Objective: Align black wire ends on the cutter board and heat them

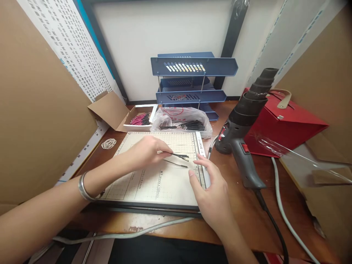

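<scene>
My left hand (150,150) rests on a gridded paper cutter board (154,183), its fingers pinched shut on a few thin black wires (180,156) whose tips point right. One more thin wire (176,164) lies loose on the board just below them. My right hand (211,187) lies flat at the board's right edge, fingers together and stretched over the ruler and blade rail (202,157), holding nothing. A metal bangle circles my left wrist.
A grey heat gun (242,121) stands upright right of the board, its cord running to the desk edge. Behind the board lie a plastic bag of black wires (183,123), a cardboard box of pink-tipped wires (139,119), and blue stacked trays (192,84). A red box (286,121) sits right; rubber bands (108,143) lie left.
</scene>
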`<state>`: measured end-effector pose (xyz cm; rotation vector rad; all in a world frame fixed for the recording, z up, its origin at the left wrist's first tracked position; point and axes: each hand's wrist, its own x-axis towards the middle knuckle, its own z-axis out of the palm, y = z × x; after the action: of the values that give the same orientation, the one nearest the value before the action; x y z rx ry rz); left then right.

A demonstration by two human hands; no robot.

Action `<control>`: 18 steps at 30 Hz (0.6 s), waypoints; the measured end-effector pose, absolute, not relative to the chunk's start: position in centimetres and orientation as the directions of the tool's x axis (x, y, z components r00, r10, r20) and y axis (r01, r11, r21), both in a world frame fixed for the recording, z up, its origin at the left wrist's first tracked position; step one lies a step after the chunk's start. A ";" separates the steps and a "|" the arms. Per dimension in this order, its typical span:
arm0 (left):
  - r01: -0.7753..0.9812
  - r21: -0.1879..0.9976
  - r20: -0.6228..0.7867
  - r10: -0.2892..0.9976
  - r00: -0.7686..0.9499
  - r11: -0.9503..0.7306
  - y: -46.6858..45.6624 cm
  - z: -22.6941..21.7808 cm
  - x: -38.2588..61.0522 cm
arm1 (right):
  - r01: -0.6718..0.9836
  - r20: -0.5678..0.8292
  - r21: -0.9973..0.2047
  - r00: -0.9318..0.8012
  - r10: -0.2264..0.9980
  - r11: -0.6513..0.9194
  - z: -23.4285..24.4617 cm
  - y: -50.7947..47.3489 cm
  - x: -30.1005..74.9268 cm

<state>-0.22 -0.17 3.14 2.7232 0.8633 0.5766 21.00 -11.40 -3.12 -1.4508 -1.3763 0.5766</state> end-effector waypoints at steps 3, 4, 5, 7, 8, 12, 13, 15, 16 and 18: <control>0.530 0.228 0.287 0.576 0.765 -0.817 -1.3 1.9 0.8 | 0.473 0.307 -0.863 0.214 0.927 0.177 -3.3 -11.4 21.0; 0.543 0.208 0.281 0.582 0.763 -0.813 -1.6 1.5 1.0 | 0.485 0.320 -0.854 0.207 0.925 0.187 -3.3 -11.4 21.0; 0.556 0.194 0.274 0.588 0.761 -0.809 -1.8 1.2 1.1 | 0.499 0.333 -0.844 0.199 0.922 0.198 -3.4 -11.4 21.0; 0.570 0.179 0.262 0.597 0.758 -0.802 -2.1 0.8 1.2 | 0.525 0.357 -0.823 0.185 0.916 0.215 -3.5 -11.4 21.1; 0.571 0.182 0.256 0.600 0.758 -0.800 -2.2 0.6 1.2 | 0.536 0.367 -0.814 0.178 0.913 0.223 -3.6 -11.5 21.1; 0.583 0.240 0.206 0.628 0.751 -0.776 -2.4 0.9 1.1 | 0.562 0.390 -0.791 0.159 0.907 0.241 -3.7 -11.5 21.1; 0.588 0.255 0.185 0.635 0.750 -0.768 -2.4 1.1 1.1 | 0.566 0.393 -0.788 0.158 0.906 0.244 -3.8 -11.4 21.1; 0.590 0.276 0.140 0.639 0.756 -0.759 -2.5 1.5 1.1 | 0.574 0.400 -0.780 0.152 0.904 0.249 -3.8 -11.4 21.1; 0.590 0.285 0.120 0.639 0.760 -0.755 -2.6 1.7 1.1 | 0.578 0.403 -0.777 0.150 0.903 0.251 -3.8 -11.4 21.1; 0.596 0.298 0.090 0.643 0.760 -0.746 -2.8 1.9 1.3 | 0.585 0.409 -0.770 0.149 0.900 0.253 -3.8 -11.3 21.1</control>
<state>1.30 -2.75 1.94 2.7061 0.9699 0.2729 21.05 -11.30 -3.83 -1.4367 -1.5415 0.4031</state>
